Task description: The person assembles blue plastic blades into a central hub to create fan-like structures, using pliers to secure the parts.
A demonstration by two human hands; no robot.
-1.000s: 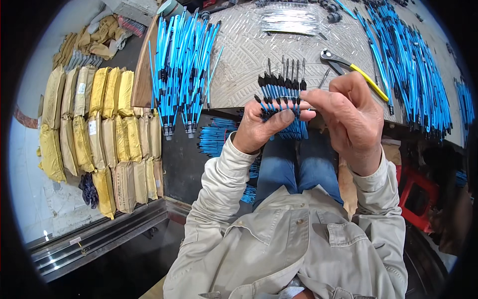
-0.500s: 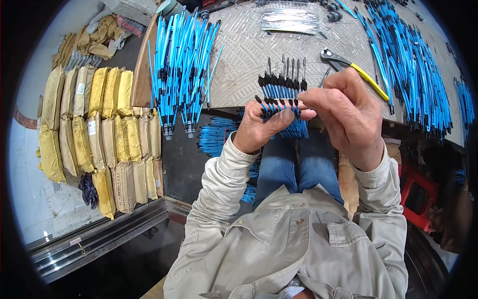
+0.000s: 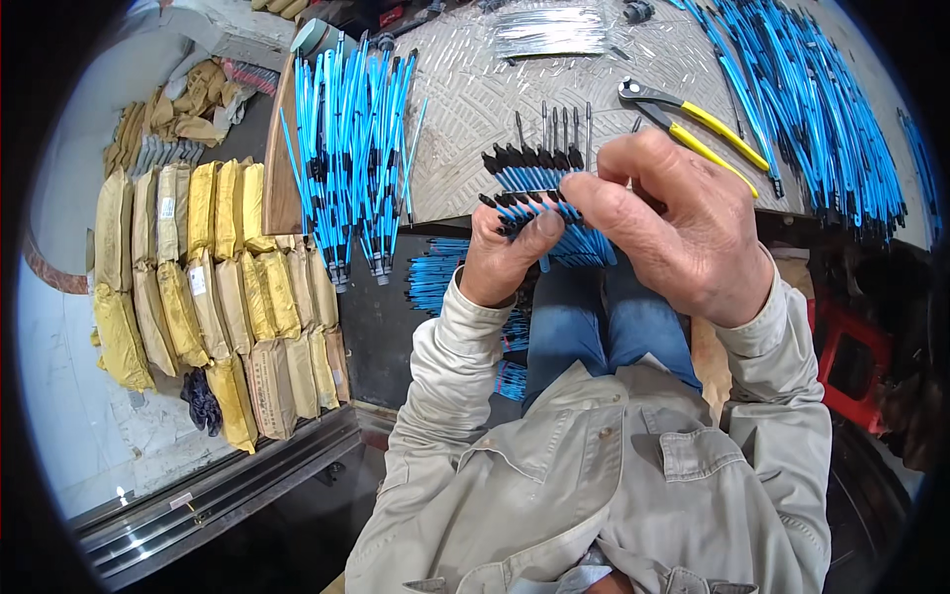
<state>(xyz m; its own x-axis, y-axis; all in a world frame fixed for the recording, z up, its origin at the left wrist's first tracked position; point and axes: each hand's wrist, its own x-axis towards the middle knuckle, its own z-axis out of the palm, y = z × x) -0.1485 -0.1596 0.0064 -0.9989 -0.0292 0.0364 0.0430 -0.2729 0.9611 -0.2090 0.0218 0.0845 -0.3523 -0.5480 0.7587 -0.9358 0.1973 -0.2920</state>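
Observation:
My left hand (image 3: pixel 503 262) is closed around a bundle of thin blue rods (image 3: pixel 534 178) with black fittings. Dark slender tips rise in a row from its far side, and the blue lengths hang down over my knees. A fine pale strand crosses the bundle between two rows of black fittings. At the bundle's right end, the thumb and index finger of my right hand (image 3: pixel 683 233) are pinched together; what lies between them is too small to make out. Beyond that hand, pliers (image 3: pixel 683 124) with yellow handles rest on the table.
Piles of blue rods lie on the table's left (image 3: pixel 351 148) and right (image 3: pixel 811 119). Silver wire strips (image 3: pixel 549 35) lie at the back of the patterned tabletop (image 3: pixel 455 129). Wrapped yellow-brown packages (image 3: pixel 223 287) are stacked on the left. More blue rods (image 3: pixel 435 277) sit below the table edge.
The view has shifted a little, moving the bundle leftward in the picture. My right hand has turned at the bundle's right end, and more of the pliers shows. My left hand keeps its hold.

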